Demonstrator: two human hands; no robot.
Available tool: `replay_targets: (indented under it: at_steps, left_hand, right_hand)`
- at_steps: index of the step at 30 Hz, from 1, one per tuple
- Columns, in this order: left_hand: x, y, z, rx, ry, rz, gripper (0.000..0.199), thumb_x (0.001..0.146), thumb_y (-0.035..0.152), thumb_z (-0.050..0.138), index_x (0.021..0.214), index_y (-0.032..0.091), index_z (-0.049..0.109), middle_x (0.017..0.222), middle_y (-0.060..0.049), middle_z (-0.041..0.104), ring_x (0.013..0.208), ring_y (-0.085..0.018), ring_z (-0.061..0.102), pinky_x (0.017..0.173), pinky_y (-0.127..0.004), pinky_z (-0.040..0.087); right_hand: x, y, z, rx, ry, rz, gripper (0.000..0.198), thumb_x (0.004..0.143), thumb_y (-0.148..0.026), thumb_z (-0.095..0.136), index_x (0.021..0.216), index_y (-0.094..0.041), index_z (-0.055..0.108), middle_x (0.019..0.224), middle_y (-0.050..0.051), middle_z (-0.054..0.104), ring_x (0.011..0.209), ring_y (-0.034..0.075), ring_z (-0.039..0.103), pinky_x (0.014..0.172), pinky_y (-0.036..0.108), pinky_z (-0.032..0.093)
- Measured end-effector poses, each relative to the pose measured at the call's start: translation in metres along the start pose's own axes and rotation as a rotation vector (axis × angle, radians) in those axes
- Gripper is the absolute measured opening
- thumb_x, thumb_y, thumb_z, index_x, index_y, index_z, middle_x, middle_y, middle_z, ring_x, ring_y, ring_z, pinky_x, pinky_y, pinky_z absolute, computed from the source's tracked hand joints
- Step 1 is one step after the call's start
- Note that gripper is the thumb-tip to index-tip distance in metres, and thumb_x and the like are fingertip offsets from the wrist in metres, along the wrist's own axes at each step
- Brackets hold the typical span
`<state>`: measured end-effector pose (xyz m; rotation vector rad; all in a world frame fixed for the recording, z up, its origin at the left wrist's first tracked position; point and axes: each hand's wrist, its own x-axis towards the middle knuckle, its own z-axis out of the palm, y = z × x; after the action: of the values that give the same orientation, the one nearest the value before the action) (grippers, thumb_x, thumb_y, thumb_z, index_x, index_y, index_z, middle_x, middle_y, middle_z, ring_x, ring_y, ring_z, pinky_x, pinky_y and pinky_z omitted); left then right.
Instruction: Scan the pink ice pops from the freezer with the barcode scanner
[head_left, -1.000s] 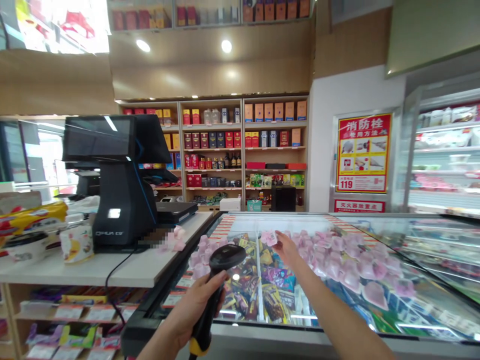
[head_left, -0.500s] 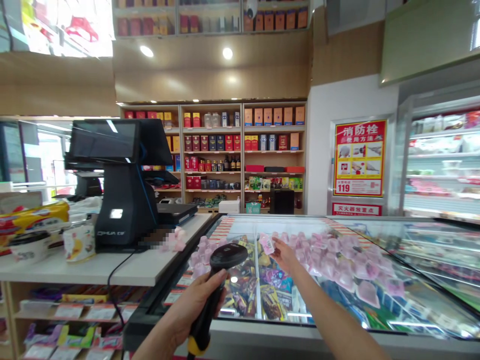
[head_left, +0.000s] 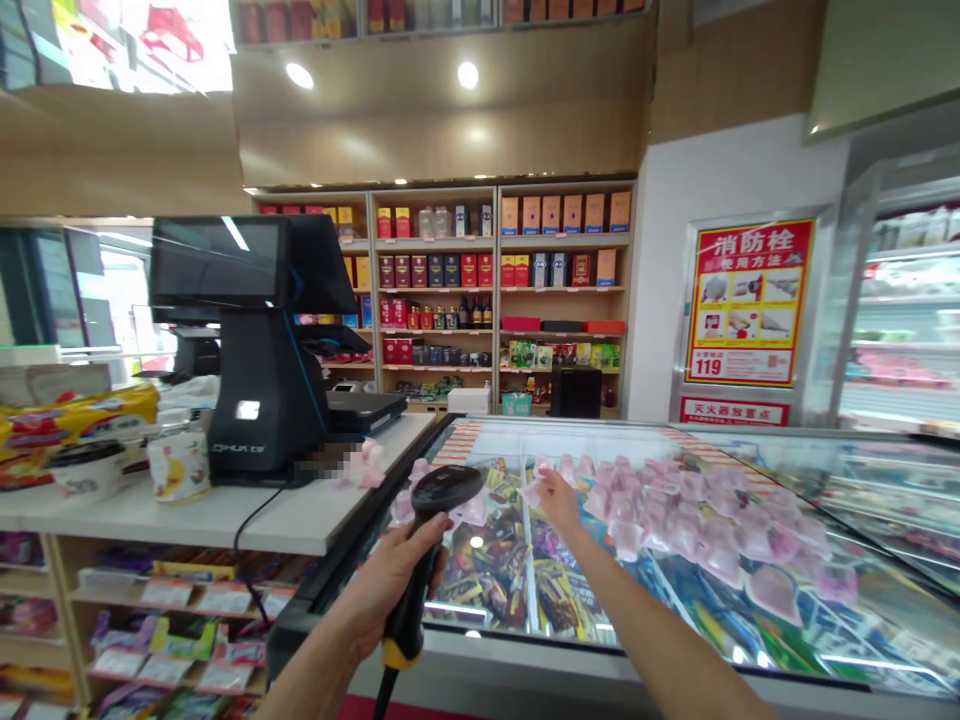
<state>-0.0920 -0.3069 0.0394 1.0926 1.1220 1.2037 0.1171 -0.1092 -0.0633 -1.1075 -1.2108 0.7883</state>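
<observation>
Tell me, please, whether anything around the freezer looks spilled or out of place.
I see no spill. The pink packs lie loose across the freezer's glass top, which seems odd because they partly hide the goods below.

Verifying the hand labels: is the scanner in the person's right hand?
No, the left hand grips the scanner, while the right hand has a pink package at its fingers.

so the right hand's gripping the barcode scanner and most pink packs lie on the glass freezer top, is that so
Not quite: the left hand is gripping the barcode scanner, as the head view shows. Most pink packs do lie on the glass freezer top.
</observation>
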Motion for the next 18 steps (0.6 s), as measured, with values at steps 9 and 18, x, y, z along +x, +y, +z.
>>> replay_targets:
  at_steps: [9,18]
  left_hand:
    - [0.019,-0.008,-0.026,-0.068,0.045,-0.064,0.027,0.064,0.042,0.057,0.069,0.015,0.051,0.049,0.003,0.052,0.042,-0.006,0.045,0.042,-0.018,0.036]
    - [0.036,-0.010,-0.042,-0.032,0.145,-0.139,0.029,0.061,0.042,0.060,0.069,0.015,0.053,0.050,0.001,0.053,0.042,-0.007,0.046,0.042,-0.019,0.039]
  right_hand:
    - [0.006,0.002,0.054,-0.619,-0.062,-0.251,0.038,0.065,-0.011,0.044,0.102,-0.015,0.050,0.097,0.008,0.058,0.093,0.019,0.051,0.084,0.029,0.035]
    - [0.022,0.012,0.084,-0.593,-0.139,-0.313,0.039,0.069,-0.016,0.043,0.107,-0.018,0.047,0.100,0.006,0.057,0.093,0.017,0.050,0.083,0.029,0.035]
